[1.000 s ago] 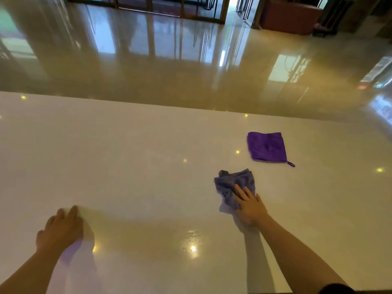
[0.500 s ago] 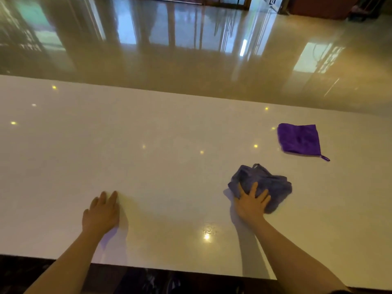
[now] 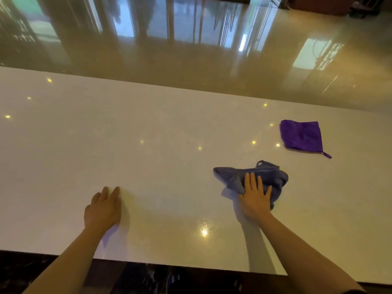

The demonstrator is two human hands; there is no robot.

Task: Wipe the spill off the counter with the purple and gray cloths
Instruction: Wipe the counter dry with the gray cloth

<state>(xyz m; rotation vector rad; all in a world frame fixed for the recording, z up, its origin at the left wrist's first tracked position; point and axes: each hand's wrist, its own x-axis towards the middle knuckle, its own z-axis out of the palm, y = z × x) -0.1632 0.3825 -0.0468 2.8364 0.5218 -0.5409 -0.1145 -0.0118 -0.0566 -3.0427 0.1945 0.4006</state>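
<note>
Counter (image 3: 148,132): white, glossy, faint speckle, long slab running left to right. Near edge drops to a dark front at the bottom of view. Small yellow ceiling-light reflections dotted across it; the brightest one (image 3: 204,232) sits near the front edge between my arms, with a patch of fine droplets around it. Can't tell any other wet area.

My right hand (image 3: 255,198) lies palm-down on the gray cloth (image 3: 237,177), fingers spread flat and pressing it to the counter, not curled round it. Cloth is bunched, one corner trailing left, the rest humped to the right of my hand.

My left hand (image 3: 104,209) is flat on bare counter, well left of the cloth, fingers close together, holding nothing.

Purple cloth (image 3: 301,134): folded flat, lying further back and to the right of the gray one, apart from it, hanging loop at its near right corner. Nobody touching it.

Beyond the far edge: polished tan floor (image 3: 212,66), very reflective, mirroring tall window frames and bright daylight panels. Dark furniture at top right, too dim to identify.
</note>
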